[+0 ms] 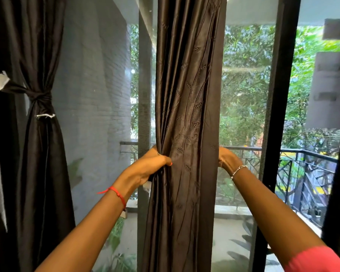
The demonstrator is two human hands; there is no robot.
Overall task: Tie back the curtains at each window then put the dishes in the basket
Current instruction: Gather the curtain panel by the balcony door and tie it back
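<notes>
A dark patterned curtain (186, 107) hangs gathered in front of the window, in the middle of the view. My left hand (151, 165) grips its left edge at about waist height, fingers curled round the bunched fabric. My right hand (227, 159) reaches behind the curtain's right edge; its fingers are hidden by the cloth. Something small and white shows just under my left hand. A second dark curtain (39, 134) at the left is tied back with a dark band (38, 99) knotted round it.
A black window frame post (277, 114) stands to the right of the curtain and a grey post (144, 85) to its left. Beyond the glass are a balcony railing (302, 160), trees and a white brick wall (98, 95).
</notes>
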